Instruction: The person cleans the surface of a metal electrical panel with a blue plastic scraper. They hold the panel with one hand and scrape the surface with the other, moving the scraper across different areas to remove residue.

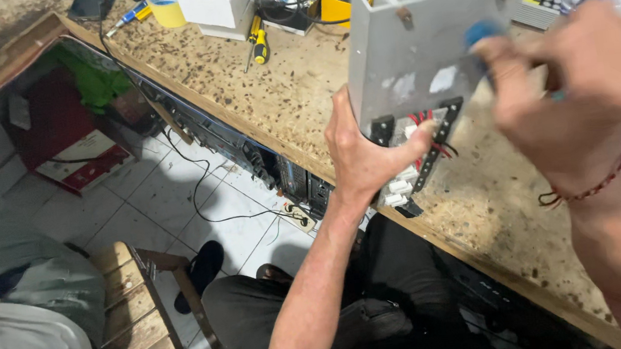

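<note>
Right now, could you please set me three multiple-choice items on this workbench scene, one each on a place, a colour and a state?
1. Where does the yellow-handled screwdriver lie?
A. on the floor tiles
B. on the workbench, beside the white box
C. on the wooden chair

2. What colour is the tool handle in the right hand?
A. blue
B. red
C. green

3. How is the grey metal heatsink held?
A. lying flat, untouched
C. hanging from a wire
B. stood on edge, gripped at its lower edge by the left hand

Answers: 1 B, it rests on the benchtop near the box; 2 A, a blue tip shows above the fingers; 3 B, the left hand's fingers wrap its bottom edge.
</note>
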